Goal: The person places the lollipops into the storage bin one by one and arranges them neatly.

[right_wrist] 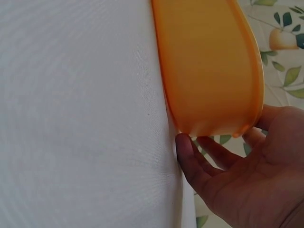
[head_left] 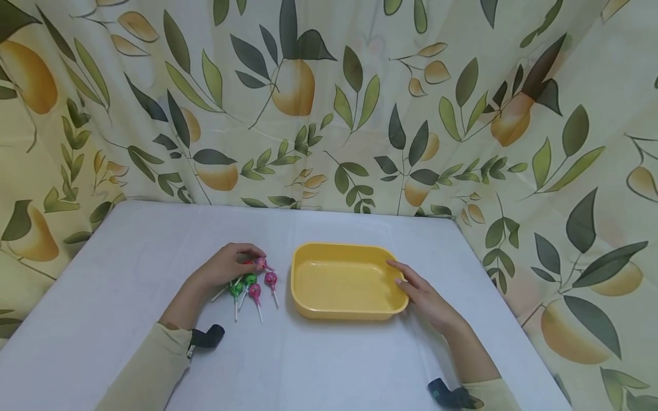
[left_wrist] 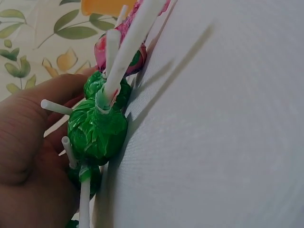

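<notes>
Our left hand [head_left: 233, 264] bends over the heap of wrapped lollipops [head_left: 250, 279], fingertips and thumb drawn close together at the topmost pink lollipop [head_left: 261, 263]; we cannot tell whether they pinch it or only touch it. Around that hand we see at least 3 pink heads and 2 green lollipops [head_left: 236, 289], lying on the tabletop with white sticks pointing several ways, some overlapping. We judge each lollipop light, with a hard round head that could crack if dropped, a thin stiff stick and a slick, creased wrapper that may slide under dry fingertips. The surest hold is probably across the ball with thumb and 2 fingers, or on the stick just below the wrapper; crossed sticks could drag a neighbour along. Just right of the heap sits the yellow tray [head_left: 349, 311], its right end lightly held by our right hand [head_left: 424, 297], thumb over the rim, fingers against the outer wall. The tray looks like glossy, fairly rigid plastic, light enough to skid on the white tablecloth [head_left: 329, 365], so we would steady it by that end rim.
</notes>
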`<action>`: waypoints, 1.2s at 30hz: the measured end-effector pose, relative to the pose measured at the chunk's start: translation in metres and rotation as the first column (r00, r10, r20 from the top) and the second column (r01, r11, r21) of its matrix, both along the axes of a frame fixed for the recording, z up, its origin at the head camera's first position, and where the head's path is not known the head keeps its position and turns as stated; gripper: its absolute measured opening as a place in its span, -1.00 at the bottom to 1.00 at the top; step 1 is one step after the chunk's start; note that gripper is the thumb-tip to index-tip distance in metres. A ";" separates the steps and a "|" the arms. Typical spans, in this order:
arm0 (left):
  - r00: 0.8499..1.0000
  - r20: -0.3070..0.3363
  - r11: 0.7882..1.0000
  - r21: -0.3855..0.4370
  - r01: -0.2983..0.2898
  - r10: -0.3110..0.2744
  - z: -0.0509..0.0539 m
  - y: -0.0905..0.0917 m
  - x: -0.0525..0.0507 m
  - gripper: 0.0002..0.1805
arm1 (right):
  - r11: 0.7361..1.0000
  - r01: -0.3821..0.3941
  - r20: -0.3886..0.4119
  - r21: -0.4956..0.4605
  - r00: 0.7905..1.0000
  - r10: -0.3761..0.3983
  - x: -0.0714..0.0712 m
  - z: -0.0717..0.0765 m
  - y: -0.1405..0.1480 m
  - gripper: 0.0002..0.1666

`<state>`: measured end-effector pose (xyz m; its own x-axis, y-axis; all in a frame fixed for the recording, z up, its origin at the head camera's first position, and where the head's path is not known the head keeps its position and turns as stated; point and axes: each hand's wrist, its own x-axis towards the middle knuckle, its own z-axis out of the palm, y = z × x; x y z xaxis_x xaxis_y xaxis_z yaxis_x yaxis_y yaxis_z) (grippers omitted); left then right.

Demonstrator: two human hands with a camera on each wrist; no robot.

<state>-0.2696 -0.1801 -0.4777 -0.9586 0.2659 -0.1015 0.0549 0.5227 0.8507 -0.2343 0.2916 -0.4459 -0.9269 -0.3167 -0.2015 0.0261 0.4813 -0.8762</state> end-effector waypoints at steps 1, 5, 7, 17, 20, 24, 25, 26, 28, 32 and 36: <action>1.000 0.005 1.000 0.004 0.003 -0.003 0.000 -0.001 0.000 -0.68 | 1.000 0.000 0.000 0.002 1.000 0.000 0.000 0.000 0.000 -0.41; 1.000 -0.002 1.000 0.000 0.028 -0.028 -0.001 -0.004 0.000 -0.67 | 1.000 -0.005 -0.002 -0.004 1.000 0.005 -0.001 0.000 0.000 -0.41; 0.999 -0.027 0.999 -0.015 0.040 -0.041 -0.002 -0.004 0.000 -0.68 | 1.000 -0.003 -0.002 -0.007 1.000 0.003 -0.001 0.000 0.000 -0.40; 0.998 -0.058 0.997 -0.073 0.025 -0.029 0.001 0.000 0.003 -0.64 | 1.000 -0.001 -0.021 -0.005 1.000 0.000 -0.001 -0.001 -0.001 -0.44; 0.999 -0.035 0.998 -0.066 0.010 -0.012 0.001 0.001 0.003 -0.63 | 1.000 -0.002 -0.021 -0.008 1.000 0.002 -0.001 -0.001 -0.001 -0.45; 1.000 -0.029 0.998 -0.069 -0.005 0.003 -0.002 0.001 0.001 -0.63 | 1.000 -0.007 -0.024 -0.017 1.000 0.007 0.000 -0.002 0.000 -0.45; 0.999 -0.034 0.997 -0.074 -0.007 0.004 -0.003 0.002 0.000 -0.63 | 1.000 -0.008 -0.025 -0.019 1.000 0.008 0.000 -0.003 0.000 -0.45; 0.999 -0.037 0.997 -0.081 -0.011 0.008 -0.003 0.002 0.000 -0.62 | 1.000 -0.010 -0.025 -0.022 1.000 0.009 0.000 -0.003 0.000 -0.45; 0.999 -0.049 0.995 -0.097 -0.022 0.017 -0.004 0.003 0.000 -0.62 | 1.000 -0.012 -0.026 -0.025 1.000 0.011 0.000 -0.004 0.001 -0.45; 0.998 -0.052 0.992 -0.111 -0.052 0.047 -0.004 0.003 0.001 -0.60 | 1.000 -0.012 -0.029 -0.026 1.000 0.011 0.000 -0.005 0.000 -0.45; 0.995 -0.058 0.991 -0.106 -0.082 0.076 -0.003 0.004 0.001 -0.59 | 1.000 -0.007 -0.028 -0.014 1.000 0.007 0.000 -0.004 0.000 -0.46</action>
<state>-0.2685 -0.1756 -0.4809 -0.9810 0.1796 -0.0730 0.0543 0.6160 0.7859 -0.2340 0.2914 -0.4502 -0.9299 -0.3257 -0.1711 -0.0016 0.4687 -0.8833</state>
